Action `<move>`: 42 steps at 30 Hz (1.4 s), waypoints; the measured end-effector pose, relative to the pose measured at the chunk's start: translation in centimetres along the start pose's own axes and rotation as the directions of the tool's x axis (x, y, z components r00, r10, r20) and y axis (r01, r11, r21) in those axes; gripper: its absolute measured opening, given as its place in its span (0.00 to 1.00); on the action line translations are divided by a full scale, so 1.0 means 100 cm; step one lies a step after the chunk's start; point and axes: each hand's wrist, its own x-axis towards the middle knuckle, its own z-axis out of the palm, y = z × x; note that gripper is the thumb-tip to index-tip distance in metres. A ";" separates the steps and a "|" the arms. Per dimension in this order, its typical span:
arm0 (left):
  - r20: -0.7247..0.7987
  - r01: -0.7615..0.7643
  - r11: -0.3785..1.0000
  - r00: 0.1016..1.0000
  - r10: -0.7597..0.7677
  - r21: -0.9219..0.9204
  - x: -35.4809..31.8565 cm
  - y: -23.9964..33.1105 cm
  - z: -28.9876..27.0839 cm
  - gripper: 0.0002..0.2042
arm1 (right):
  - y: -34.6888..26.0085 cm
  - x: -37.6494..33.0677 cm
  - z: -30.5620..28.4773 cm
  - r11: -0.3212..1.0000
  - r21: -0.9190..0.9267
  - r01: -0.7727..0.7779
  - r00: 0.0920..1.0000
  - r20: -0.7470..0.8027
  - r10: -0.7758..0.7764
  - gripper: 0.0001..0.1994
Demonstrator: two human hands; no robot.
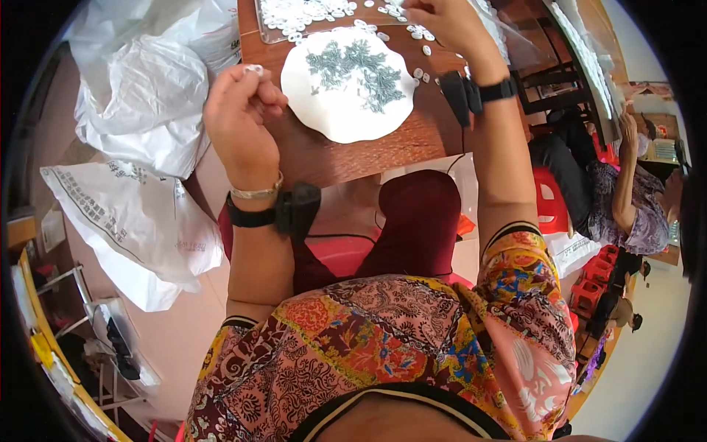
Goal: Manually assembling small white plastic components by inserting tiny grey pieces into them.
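My left hand (241, 103) is closed left of the white scalloped plate (339, 121), with a small white plastic piece (254, 69) showing between thumb and curled fingers. Several small grey metal pieces (381, 82), like screws or pins, lie heaped on the plate. Beyond the plate's far right side, my right hand (445, 26) bends its fingers down among loose white oval plastic pieces (420, 32). Its fingertips are drawn together at the top of the view; what they hold is too small to make out.
A clear tray (269, 31) full of white pieces stands at the far edge of the brown wooden table (324, 166). Large white plastic bags (140, 96) crowd the left side, and a printed white sack (140, 221) lies below them. Another person (626, 184) sits at right.
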 end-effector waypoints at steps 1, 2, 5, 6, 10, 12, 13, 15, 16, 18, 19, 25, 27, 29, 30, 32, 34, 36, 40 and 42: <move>-0.021 -0.041 0.997 0.999 0.042 0.064 0.002 0.003 -0.010 0.08 | -0.013 0.013 0.016 1.000 0.008 0.031 0.999 0.041 -0.031 0.08; -0.021 -0.045 0.997 0.999 0.046 0.059 0.006 0.002 -0.013 0.08 | -0.020 0.019 0.023 0.992 0.113 0.053 0.996 0.068 -0.061 0.08; -0.024 -0.029 1.000 0.999 0.029 -0.008 0.009 0.000 -0.021 0.08 | -0.043 0.037 0.044 0.969 0.016 0.246 0.969 0.015 -0.247 0.09; -0.021 -0.028 1.000 0.999 0.027 -0.008 0.010 0.001 -0.023 0.08 | -0.045 0.047 0.054 0.949 0.016 0.314 0.947 0.062 -0.314 0.09; -0.035 -0.026 0.999 0.999 0.025 -0.027 0.013 0.002 -0.029 0.09 | -0.071 0.067 0.070 0.906 -0.015 0.423 0.897 0.150 -0.416 0.08; -0.038 -0.033 0.999 0.999 0.032 -0.015 0.013 0.004 -0.030 0.09 | -0.066 0.082 0.085 0.898 -0.059 0.435 0.884 0.220 -0.414 0.09; -0.044 -0.042 0.999 0.998 0.042 -0.001 0.013 0.006 -0.032 0.09 | -0.063 0.084 0.090 0.897 -0.057 0.437 0.882 0.220 -0.416 0.09; -0.067 -0.036 0.999 0.997 0.035 -0.016 0.013 0.006 -0.032 0.08 | -0.054 0.084 0.099 0.897 -0.173 0.406 0.902 0.238 -0.362 0.09; -0.089 -0.029 0.999 0.996 0.026 -0.031 0.013 0.006 -0.033 0.08 | -0.048 0.084 0.102 0.900 -0.210 0.382 0.918 0.204 -0.341 0.09; -0.084 -0.027 0.999 0.996 0.025 -0.028 0.014 0.005 -0.033 0.08 | -0.025 0.084 0.103 0.885 -0.197 0.422 0.903 0.174 -0.392 0.09; -0.082 -0.026 0.999 0.996 0.024 -0.019 0.014 0.005 -0.035 0.08 | -0.021 0.081 0.098 0.883 -0.230 0.410 0.908 0.195 -0.371 0.09; -0.026 -0.019 1.000 0.999 0.019 -0.012 0.018 0.000 -0.030 0.09 | -0.040 0.031 0.035 0.864 -0.339 0.372 0.927 0.178 -0.329 0.06; -0.038 -0.015 0.999 0.999 0.016 0.029 0.016 0.001 -0.034 0.08 | -0.040 0.026 0.045 0.939 -0.147 0.310 0.947 0.133 -0.292 0.07; -0.035 -0.010 0.999 0.999 0.012 0.053 0.015 0.001 -0.031 0.08 | -0.046 0.017 0.048 0.967 0.020 0.256 0.959 0.122 -0.256 0.07; -0.023 -0.004 0.998 1.000 0.005 0.068 0.015 0.001 -0.029 0.08 | -0.049 0.010 0.045 0.981 0.133 0.139 0.952 0.255 -0.170 0.07; -0.002 0.005 0.997 1.000 -0.005 0.080 0.013 -0.001 -0.022 0.09 | -0.054 -0.003 0.048 0.961 0.185 0.205 0.924 0.287 -0.252 0.07; 0.059 0.007 0.988 0.998 -0.016 0.154 0.012 -0.002 -0.019 0.09 | -0.060 -0.009 0.056 0.932 0.106 0.347 0.888 0.281 -0.363 0.08; 0.070 0.019 0.985 0.997 -0.031 0.172 0.012 -0.003 -0.019 0.09 | -0.073 -0.016 0.056 0.940 0.078 0.332 0.897 0.280 -0.341 0.07; 0.072 0.038 0.986 0.996 -0.050 0.162 0.013 -0.003 -0.021 0.09 | -0.071 -0.016 0.070 0.856 -0.115 0.503 0.863 0.111 -0.492 0.07; 0.049 0.035 0.985 0.998 -0.044 0.169 0.013 -0.001 -0.023 0.09 | -0.075 -0.014 0.070 0.916 -0.112 0.384 0.905 0.242 -0.350 0.07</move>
